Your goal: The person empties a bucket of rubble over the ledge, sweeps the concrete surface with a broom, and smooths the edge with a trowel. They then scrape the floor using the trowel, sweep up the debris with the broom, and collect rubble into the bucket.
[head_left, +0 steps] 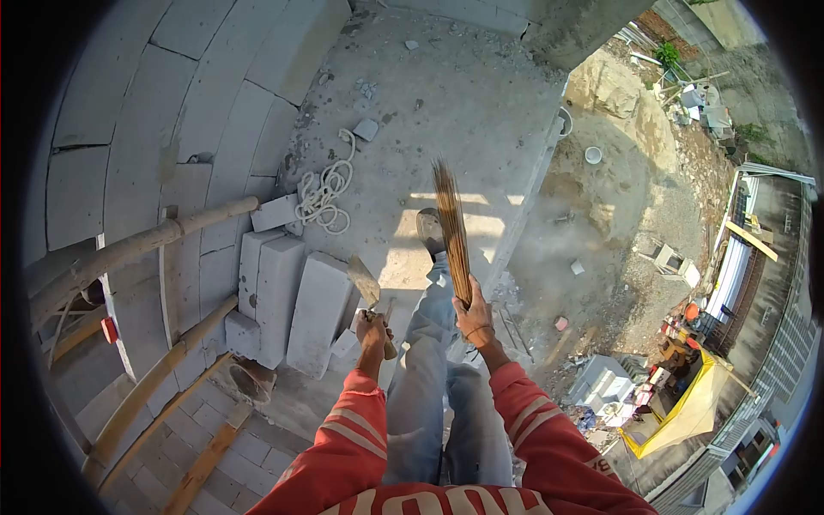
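My left hand (373, 333) is closed around the handle of a trowel (364, 281), whose blade points up and away from me. My right hand (474, 316) grips the lower end of a stick broom (451, 225), its thin brown bristles fanning out ahead. Both tools are held in the air before my legs. Beneath the broom's middle shows my shoe (429, 230) on the concrete floor (429, 112). Large pale blocks (318, 313) stand just left of the trowel.
A coiled white rope (324, 196) lies by the block wall (189, 103). Wooden poles (163, 225) cross the left side. To the right, the floor edge (536, 184) drops to lower ground with a white bucket (593, 155), rubble and a yellow tarp (687, 412).
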The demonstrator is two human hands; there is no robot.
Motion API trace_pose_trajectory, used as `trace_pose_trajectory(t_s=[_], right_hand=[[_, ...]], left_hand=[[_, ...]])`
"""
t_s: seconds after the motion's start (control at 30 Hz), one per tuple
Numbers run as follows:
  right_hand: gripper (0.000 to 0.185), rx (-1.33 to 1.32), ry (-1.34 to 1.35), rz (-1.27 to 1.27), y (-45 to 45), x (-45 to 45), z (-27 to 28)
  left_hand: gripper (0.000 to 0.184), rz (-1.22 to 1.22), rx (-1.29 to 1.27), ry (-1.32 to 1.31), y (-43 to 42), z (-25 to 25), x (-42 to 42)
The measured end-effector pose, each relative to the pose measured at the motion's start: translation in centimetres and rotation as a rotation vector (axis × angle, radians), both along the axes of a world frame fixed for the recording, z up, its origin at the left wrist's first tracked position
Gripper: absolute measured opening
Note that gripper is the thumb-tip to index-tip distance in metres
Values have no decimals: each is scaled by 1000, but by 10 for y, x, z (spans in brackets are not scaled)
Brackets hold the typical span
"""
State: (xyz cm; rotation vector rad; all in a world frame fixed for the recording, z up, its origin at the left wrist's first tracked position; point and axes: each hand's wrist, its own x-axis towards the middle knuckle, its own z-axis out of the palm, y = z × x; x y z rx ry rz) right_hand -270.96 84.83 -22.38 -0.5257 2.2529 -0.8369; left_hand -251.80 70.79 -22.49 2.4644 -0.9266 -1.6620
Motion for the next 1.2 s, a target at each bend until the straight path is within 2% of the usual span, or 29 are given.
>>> trace_pose_trajectory(t_s=[0.03, 0.17, 0.23, 0.3, 0.33, 0.37, 0.4, 0.43, 0.47, 0.5, 0.57, 0.63, 0.67, 0.7, 0.73, 0.77, 0.8, 0.87, 0.97, 1.03, 1.1, 1.17, 1.2], right_hand=[[63, 12, -178, -15, -32, -17, -9], [65, 182, -114, 293, -131, -85, -87], [68, 188, -473, 104, -143, -139, -106], [55, 109, -735, -511, -105, -177, -119], [41, -18, -692, -649, -75, -188, -126], [30, -58, -550, -724, -40, -201, -144], [26, -88, -289, -781, 14, -205, -189], [20, 40, -458, -1185, -11, -214, -120], [21, 104, -456, -1250, -10, -227, -93], [23, 132, -442, -1211, -4, -235, -78], [28, 132, -439, -1035, -13, -249, -53], [48, 57, -386, -618, -44, -263, -35], [64, 160, -274, -373, -109, -273, 15], [66, 239, -137, -174, -155, -285, 35], [70, 211, 123, 80, -182, -298, 19], [72, 285, 83, 181, -242, -316, 44], [72, 222, 160, 322, -282, -335, 30], [68, 376, 228, 560, -382, -375, 29], [64, 439, 482, 901, -513, -432, -15], [51, 450, 641, 1138, -580, -478, -55], [34, 524, 719, 1351, -603, -535, -73], [30, 944, 636, 1622, -605, -569, -23], [31, 1118, 624, 1737, -602, -580, 12]], left_hand=[[16, 3, 8, -4, -1, -1, 1], [21, -150, 80, -130, -13, -9, 16], [22, -199, 99, -193, -20, -2, 18], [24, -354, 64, -213, -37, 18, 13], [24, -345, 71, -213, -45, 27, 8], [22, -236, 78, -169, -51, 38, 2], [22, -126, 82, -121, -55, 49, -2], [22, -19, 79, -68, -61, 55, -7], [22, -3, 69, -47, -61, 54, -8], [22, 104, 77, -42, -56, 50, -4], [22, 217, 86, -23, -51, 51, -9], [22, 191, 141, -47, -47, 59, -19], [22, 173, 143, -91, -63, 87, -52], [22, 185, 144, -96, -62, 90, -62], [22, 182, 118, -45, -60, 93, -69], [21, 179, 90, 6, -58, 94, -76], [20, 177, 71, 10, -56, 92, -84], [20, 191, 63, -11, -60, 91, -104], [19, 205, -5, -92, -59, 83, -136], [20, 311, -26, -99, -67, 83, -169], [17, 331, 28, -168, -58, 75, -193], [17, 150, -11, -287, 10, 41, -179], [16, 165, 8, -294, 12, 53, -202]])
